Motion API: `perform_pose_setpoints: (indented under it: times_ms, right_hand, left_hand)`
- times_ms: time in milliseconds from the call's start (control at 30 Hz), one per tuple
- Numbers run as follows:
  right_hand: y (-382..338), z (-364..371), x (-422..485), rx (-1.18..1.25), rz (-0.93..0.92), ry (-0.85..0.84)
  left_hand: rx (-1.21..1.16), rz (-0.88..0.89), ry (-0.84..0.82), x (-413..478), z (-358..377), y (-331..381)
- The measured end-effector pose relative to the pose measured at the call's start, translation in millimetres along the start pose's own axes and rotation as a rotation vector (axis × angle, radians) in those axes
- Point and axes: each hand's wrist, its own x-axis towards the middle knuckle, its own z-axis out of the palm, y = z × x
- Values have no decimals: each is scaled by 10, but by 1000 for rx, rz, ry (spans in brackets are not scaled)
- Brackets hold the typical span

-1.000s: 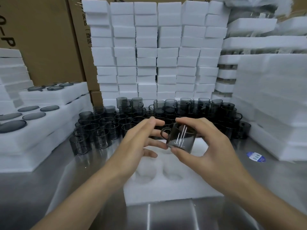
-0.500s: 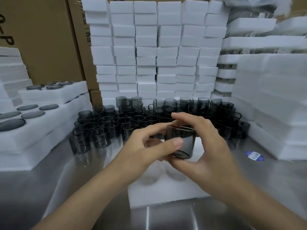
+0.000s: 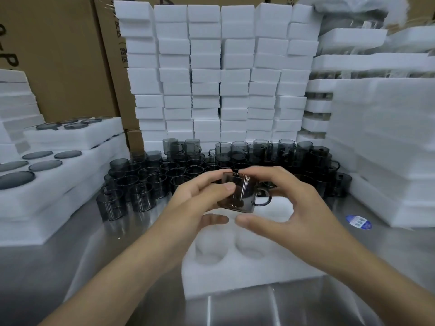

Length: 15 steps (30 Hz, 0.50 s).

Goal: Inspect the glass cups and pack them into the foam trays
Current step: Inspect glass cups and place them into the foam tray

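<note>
Both hands hold one smoky cup (image 3: 240, 192) above the tray (image 3: 247, 267) on the bench (image 3: 70, 267). The left hand (image 3: 200, 198) grips its left side, thumb across the wall; the right hand (image 3: 299, 203) curls over its rim, thumb free below, with the handle pointing right. More cups (image 3: 164, 175) crowd behind, before stacked foam blocks (image 3: 219, 74).
</note>
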Motion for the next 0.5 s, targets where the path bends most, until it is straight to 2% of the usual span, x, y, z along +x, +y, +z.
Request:
perform_pose_setpoints:
  times_ms: [100,200,267,367,500]
  right_hand:
    - [62,-105,65,117,96,-60]
    - [166,-257,92,87,160,-25]
    - [261,-385,88,-5,204,-3]
    - [376,-494,60,-126,249,7]
    - [442,-475,23,-285,217,-97]
  left_hand:
    - [63,8,-4,10,-16,-9]
    - [575,92,-21,-23,-117,-51]
    - [884,8,-124,-46,-193,-64]
    - [959,-118,-245,-30,-255,-78]
    - [884,-103,-261,12,-326,-104]
